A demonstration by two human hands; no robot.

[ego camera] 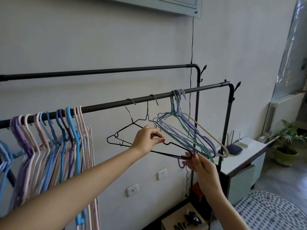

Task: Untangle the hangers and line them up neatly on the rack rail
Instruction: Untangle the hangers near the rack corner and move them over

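Two black wire hangers (119,131) hang by grey hooks from the front rack rail (106,105), tilted and crossed over each other. My left hand (147,140) pinches the sloping wire of one near its middle. My right hand (199,165) holds the lower right corner of the black hangers, just under a bunch of teal, purple and beige hangers (187,131) hooked further right on the rail. A dense row of blue, purple and pink hangers (49,140) fills the rail's left part.
A second black rail (99,71) runs higher, behind. A black cable (191,47) drops down the wall past the rack's right post (227,117). A white cabinet (245,156) with routers, a potted plant (287,143) and a cardboard box (184,219) stand to the right and below.
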